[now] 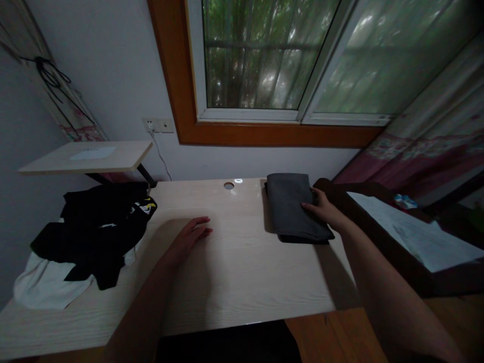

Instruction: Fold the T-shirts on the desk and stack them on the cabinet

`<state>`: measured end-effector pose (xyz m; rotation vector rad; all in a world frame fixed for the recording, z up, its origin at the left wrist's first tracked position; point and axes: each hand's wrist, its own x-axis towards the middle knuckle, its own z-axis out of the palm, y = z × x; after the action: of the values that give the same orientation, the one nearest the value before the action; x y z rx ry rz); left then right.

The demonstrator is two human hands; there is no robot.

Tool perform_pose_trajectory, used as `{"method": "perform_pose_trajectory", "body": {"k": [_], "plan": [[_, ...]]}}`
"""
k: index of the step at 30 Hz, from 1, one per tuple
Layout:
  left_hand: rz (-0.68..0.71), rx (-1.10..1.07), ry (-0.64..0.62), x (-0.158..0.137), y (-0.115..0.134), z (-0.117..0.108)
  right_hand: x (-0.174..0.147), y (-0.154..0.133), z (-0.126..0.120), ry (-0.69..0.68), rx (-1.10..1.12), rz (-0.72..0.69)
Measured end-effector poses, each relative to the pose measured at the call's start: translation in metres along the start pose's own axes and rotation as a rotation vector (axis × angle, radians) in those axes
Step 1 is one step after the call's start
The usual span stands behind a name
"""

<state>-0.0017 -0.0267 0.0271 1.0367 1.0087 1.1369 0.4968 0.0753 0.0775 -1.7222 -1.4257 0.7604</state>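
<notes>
A folded dark grey garment [293, 204] lies on the right part of the desk, with a black folded layer [304, 239] showing under its near edge. My right hand [324, 207] is at its right edge, thumb on top and the other fingers along the side, partly hidden. To the left, my left hand [191, 234] hovers over or rests on the desktop with nothing in it, fingers stretched out. A heap of black clothes [102, 227] lies at the desk's left end, and a white garment [53, 282] pokes out beneath it.
The pale wooden desk [242, 282] stands against the wall under a window. A raised shelf [91, 155] with a paper on it overhangs the left back corner. A power socket [158, 125] is on the wall. Right of the desk is a dark surface with a white sheet [412, 229].
</notes>
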Motion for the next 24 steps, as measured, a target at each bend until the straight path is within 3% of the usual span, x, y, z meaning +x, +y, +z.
{"method": "perform_pose_trajectory", "body": {"k": [4,11,14,20,24], "plan": [[-0.009,0.01,-0.005,0.0,0.0,0.0,0.0,-0.01,0.0,-0.059,0.073,0.04],[0.011,0.017,-0.02,0.002,-0.005,-0.003,0.022,-0.014,-0.034,-0.135,-0.053,0.007],[0.01,0.016,-0.022,0.001,-0.004,-0.003,0.027,-0.01,-0.042,-0.169,-0.08,0.058],[0.005,0.014,-0.017,0.001,-0.002,-0.001,0.015,0.007,-0.035,-0.238,0.037,0.209],[-0.009,0.004,-0.013,0.001,-0.002,-0.001,0.013,0.019,-0.032,-0.241,0.03,0.173]]}}
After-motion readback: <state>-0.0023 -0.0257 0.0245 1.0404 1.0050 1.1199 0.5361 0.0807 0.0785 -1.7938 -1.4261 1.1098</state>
